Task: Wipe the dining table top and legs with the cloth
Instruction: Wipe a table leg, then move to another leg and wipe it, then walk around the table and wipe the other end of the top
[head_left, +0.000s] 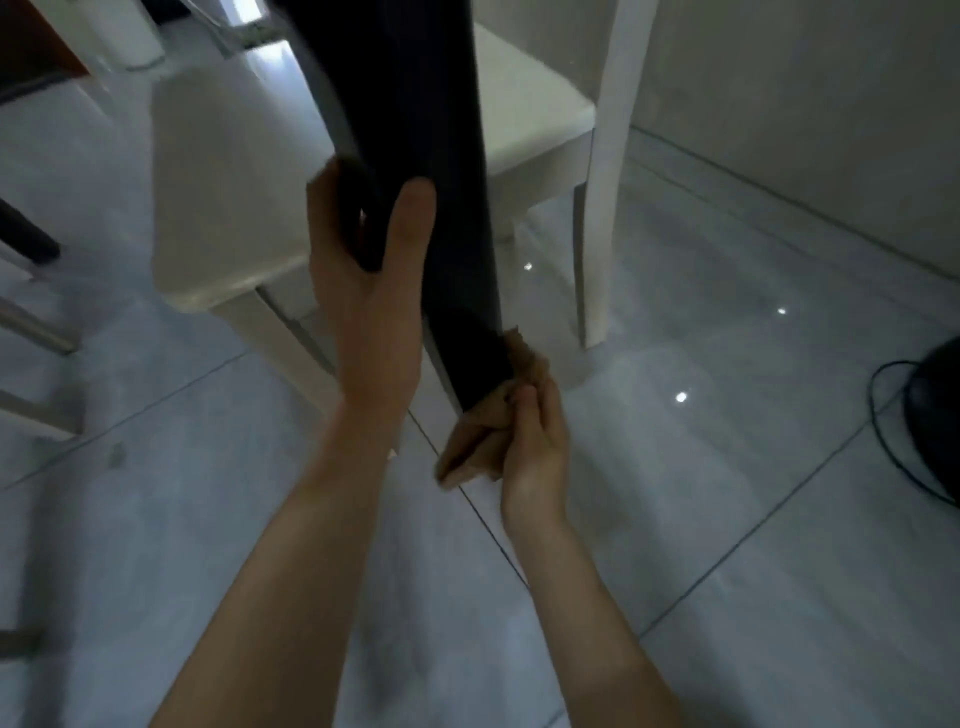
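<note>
Underfoot, filling most of the view, lies a glossy pale grey tiled floor (727, 519) with thin dark grout lines and a few bright light spots reflected at 3 o'clock. Two white wooden chairs with cream seats come next in size: one (218, 171) at 10 o'clock, the other (530, 104) at 1 o'clock, its slim legs planted on the tiles. Between them the dark, square-edged dining table leg (415, 104) runs from 12 o'clock down to just below the middle of the view.

Both bare forearms reach in from 6 o'clock. The left hand (374, 291) is clamped around the leg about halfway down, thumb on the near face and fingers curled round the far edge. The right hand (535, 441) is lower, at 5 o'clock from the left, and the two hands are apart. Its fingers bunch the crumpled tan cloth (467, 452) and press it against the foot of the leg, near the floor. A round black object (935, 415) with a thin dark cable (878, 410) sits at the 3 o'clock edge.

As for progress, the cloth is at the bottom of this leg, so this leg looks close to covered. The table top is out of view and cannot be judged. No other table leg can be made out, so those seem still to be checked.
</note>
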